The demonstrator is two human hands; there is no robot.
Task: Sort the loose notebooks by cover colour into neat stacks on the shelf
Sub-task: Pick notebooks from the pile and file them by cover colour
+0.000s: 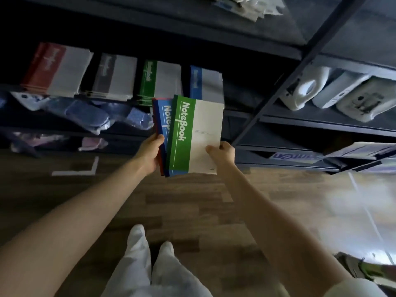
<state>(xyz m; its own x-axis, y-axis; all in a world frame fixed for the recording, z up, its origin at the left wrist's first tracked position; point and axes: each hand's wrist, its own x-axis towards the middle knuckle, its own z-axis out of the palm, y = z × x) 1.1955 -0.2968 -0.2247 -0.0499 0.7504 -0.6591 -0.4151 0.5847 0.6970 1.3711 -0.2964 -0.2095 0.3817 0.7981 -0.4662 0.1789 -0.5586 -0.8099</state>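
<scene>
Gripping notebooks [188, 133]: left hand [150, 154], right hand [221, 154]

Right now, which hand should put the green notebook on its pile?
Probably the right hand: it pinches the green notebook at its corner, while the left hand grips the other notebooks. The green stack lies ahead.

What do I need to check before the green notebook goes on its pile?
1. Green notebook lies on top of the held bunch: ok.
2. Right hand pinches its lower corner: ok.
3. Left hand grips the blue notebook and those beneath: ok.
4. Green stack waits on the shelf, between black stack and blue stack: ok.
5. Green stack's edges even: cannot tell, dim and partly hidden.
</scene>
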